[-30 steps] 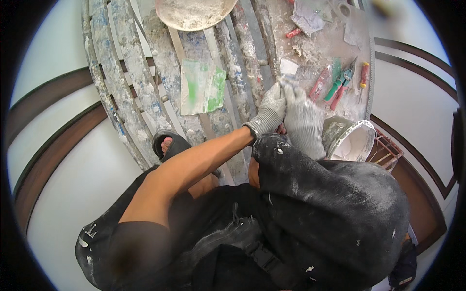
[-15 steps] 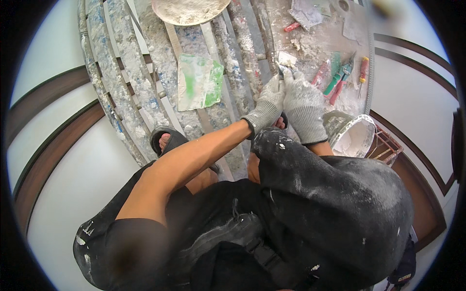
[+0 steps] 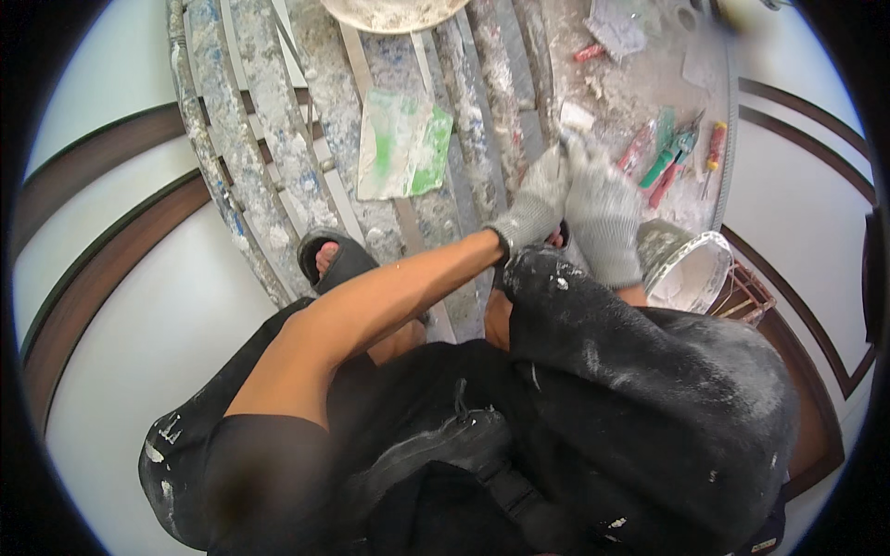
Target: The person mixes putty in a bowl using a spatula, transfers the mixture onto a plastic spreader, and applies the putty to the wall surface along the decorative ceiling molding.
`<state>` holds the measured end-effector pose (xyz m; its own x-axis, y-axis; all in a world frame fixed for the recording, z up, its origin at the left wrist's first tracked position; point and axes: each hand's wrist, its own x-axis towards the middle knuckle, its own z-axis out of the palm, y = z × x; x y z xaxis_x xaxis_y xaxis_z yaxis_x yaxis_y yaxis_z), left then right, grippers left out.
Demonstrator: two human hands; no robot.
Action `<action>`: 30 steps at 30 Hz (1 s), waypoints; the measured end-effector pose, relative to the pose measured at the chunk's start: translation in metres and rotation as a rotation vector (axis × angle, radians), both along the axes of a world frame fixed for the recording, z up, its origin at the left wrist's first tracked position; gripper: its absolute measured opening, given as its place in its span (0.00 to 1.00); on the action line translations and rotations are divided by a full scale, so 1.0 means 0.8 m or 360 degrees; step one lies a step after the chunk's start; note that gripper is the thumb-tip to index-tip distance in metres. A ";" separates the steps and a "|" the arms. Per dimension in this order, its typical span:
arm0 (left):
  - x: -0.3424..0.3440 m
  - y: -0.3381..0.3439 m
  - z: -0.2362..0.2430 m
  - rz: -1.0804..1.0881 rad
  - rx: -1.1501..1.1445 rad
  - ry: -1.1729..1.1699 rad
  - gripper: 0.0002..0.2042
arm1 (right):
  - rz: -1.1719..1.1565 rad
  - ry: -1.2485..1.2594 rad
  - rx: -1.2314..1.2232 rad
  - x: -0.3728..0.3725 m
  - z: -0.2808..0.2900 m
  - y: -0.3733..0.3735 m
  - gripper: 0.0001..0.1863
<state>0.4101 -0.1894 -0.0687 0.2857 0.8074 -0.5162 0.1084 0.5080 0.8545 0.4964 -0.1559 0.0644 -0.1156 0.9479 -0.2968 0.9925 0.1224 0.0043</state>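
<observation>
My left hand [image 3: 538, 202], in a grey knitted glove, reaches across to the right with its fingers closed. Right beside it, my right hand [image 3: 601, 213] wears the same kind of glove, dusted white, and its fingers are drawn together too. The fingertips of both meet around something small and dark that is too hidden and blurred to name. Just beyond them lies a small white piece [image 3: 577, 116]. To the right of the hands, red-handled and green-handled pliers [image 3: 675, 153] rest near a red-and-yellow screwdriver [image 3: 717, 148].
Spattered scaffold planks [image 3: 278, 176] carry a green-and-white card [image 3: 403, 145] and a pale basin [image 3: 394, 17] at the far side. A white-coated bucket [image 3: 688, 269] stands by my right knee, with a rusty metal frame [image 3: 751, 292] behind it. Sandalled feet [image 3: 338, 259] are on the planks.
The view has shifted, so the planks and tools sit slightly farther right and higher. Both hands stay together, and the right fingers look blurred by motion.
</observation>
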 end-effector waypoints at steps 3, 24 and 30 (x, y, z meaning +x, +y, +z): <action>0.019 -0.005 0.002 0.0039 -0.0247 -0.0293 0.25 | -0.0033 -0.0078 -0.0058 0.002 0.003 0.000 0.24; 0.017 -0.010 0.003 -0.0032 0.0061 -0.0084 0.27 | -0.0027 -0.0150 -0.0039 0.010 0.002 0.004 0.24; -0.013 0.025 0.082 -0.0121 -0.0514 -0.0154 0.27 | 0.0240 -0.0148 0.0297 0.018 -0.015 -0.014 0.22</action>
